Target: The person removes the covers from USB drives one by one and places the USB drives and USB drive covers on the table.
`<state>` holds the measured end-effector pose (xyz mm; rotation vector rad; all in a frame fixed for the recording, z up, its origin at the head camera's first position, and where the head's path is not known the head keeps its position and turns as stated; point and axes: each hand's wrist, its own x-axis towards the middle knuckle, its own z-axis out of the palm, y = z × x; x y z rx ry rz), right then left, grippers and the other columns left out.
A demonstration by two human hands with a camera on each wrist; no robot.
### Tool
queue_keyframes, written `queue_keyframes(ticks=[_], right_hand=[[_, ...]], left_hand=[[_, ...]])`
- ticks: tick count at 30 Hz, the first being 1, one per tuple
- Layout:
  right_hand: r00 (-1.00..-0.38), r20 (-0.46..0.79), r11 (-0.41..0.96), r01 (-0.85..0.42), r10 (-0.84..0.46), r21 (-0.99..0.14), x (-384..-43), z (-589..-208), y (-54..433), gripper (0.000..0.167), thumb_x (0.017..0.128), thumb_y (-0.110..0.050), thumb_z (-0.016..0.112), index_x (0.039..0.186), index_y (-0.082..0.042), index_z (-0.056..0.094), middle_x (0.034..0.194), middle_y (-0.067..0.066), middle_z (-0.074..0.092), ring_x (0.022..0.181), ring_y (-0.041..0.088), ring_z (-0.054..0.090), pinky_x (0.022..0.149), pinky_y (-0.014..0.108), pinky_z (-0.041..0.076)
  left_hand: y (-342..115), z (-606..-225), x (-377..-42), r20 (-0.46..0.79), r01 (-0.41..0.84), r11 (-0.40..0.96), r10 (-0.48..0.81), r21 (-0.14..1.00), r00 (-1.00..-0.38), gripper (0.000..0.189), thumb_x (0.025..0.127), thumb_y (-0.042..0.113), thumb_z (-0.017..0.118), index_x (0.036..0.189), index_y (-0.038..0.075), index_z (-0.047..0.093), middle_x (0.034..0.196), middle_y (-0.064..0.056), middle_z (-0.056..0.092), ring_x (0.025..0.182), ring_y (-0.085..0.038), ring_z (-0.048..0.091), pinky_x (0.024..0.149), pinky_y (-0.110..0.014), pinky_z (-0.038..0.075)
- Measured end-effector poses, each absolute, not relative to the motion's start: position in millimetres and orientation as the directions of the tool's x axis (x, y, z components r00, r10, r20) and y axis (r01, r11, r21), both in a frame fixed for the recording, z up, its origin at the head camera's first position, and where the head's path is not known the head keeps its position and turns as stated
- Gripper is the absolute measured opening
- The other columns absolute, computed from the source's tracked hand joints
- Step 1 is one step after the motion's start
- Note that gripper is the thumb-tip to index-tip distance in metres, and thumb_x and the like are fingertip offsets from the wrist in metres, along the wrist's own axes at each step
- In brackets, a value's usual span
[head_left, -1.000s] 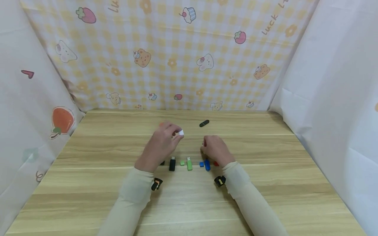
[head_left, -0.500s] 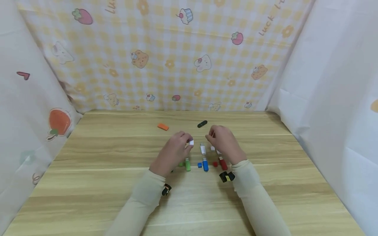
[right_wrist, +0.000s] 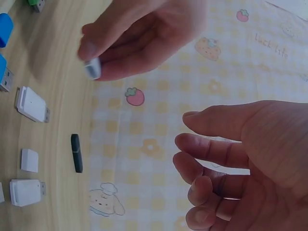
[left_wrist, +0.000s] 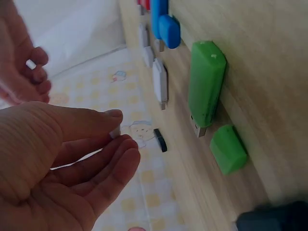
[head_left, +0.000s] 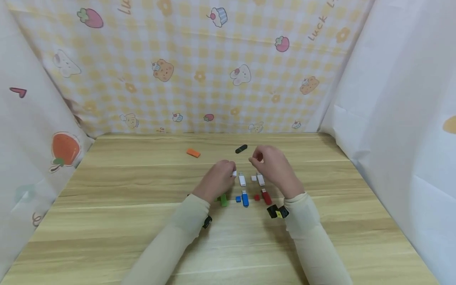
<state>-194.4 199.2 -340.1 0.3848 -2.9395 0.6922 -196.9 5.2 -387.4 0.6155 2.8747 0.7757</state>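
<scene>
My left hand (head_left: 218, 181) pinches a small white USB stick cap (right_wrist: 93, 69) between thumb and fingers, held above the table. Just right of it on the table lies an uncapped white USB stick (head_left: 242, 179). My right hand (head_left: 276, 168) hovers higher to the right with loosely bent fingers and holds nothing. Below it lie a second white USB stick (head_left: 261, 179) and a loose white cap (head_left: 253, 178). A green USB stick (left_wrist: 207, 84) and green cap (left_wrist: 228, 149) sit under my left wrist, partly hidden in the head view.
In the front row lie a blue USB stick (head_left: 245, 199) with its cap (head_left: 238, 199), and a red USB stick (head_left: 266, 197) with its cap (head_left: 257, 197). Farther back are a black stick (head_left: 241, 149) and an orange piece (head_left: 193, 152). A patterned curtain (head_left: 199, 75) hangs behind.
My right hand has lifted away from the left white USB stick, which now lies on the table. My left hand has moved right and lower with the white cap, uncovering the orange piece.
</scene>
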Motion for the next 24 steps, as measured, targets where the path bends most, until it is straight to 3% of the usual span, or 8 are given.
queue_keyframes(ticks=[6, 16, 24], right_hand=[[-0.963, 0.159, 0.864, -0.266, -0.218, -0.427, -193, -339, 203, 0.013, 0.103, -0.02, 0.075, 0.098, -0.008, 0.074, 0.098, 0.009, 0.074, 0.086, 0.024, 0.064, 0.078, 0.039, 0.058], [-0.964, 0.141, 0.859, -0.265, -0.225, -0.438, -195, -338, 204, 0.013, 0.103, -0.02, 0.075, 0.098, -0.008, 0.074, 0.099, 0.008, 0.074, 0.091, 0.024, 0.064, 0.083, 0.041, 0.058], [-0.965, 0.138, 0.859, -0.263, -0.225, -0.439, -195, -337, 207, 0.013, 0.103, -0.02, 0.075, 0.099, -0.008, 0.074, 0.1, 0.008, 0.074, 0.093, 0.025, 0.065, 0.084, 0.041, 0.058]], left_hand=[[17, -392, -212, -0.068, 0.376, 0.816, 0.448, 0.439, -0.891, 0.014, 0.104, -0.003, 0.063, 0.111, -0.001, 0.074, 0.088, -0.007, 0.068, 0.071, -0.018, 0.059, 0.061, -0.025, 0.052], [27, -402, -225, -0.112, 0.415, 0.858, 0.464, 0.303, -0.879, 0.014, 0.105, -0.001, 0.063, 0.1, 0.002, 0.075, 0.08, -0.005, 0.062, 0.067, -0.016, 0.053, 0.058, -0.024, 0.046], [29, -403, -230, -0.162, 0.392, 0.862, 0.458, 0.32, -0.874, 0.014, 0.105, 0.0, 0.063, 0.1, 0.003, 0.075, 0.074, -0.004, 0.059, 0.064, -0.016, 0.052, 0.057, -0.025, 0.045]])
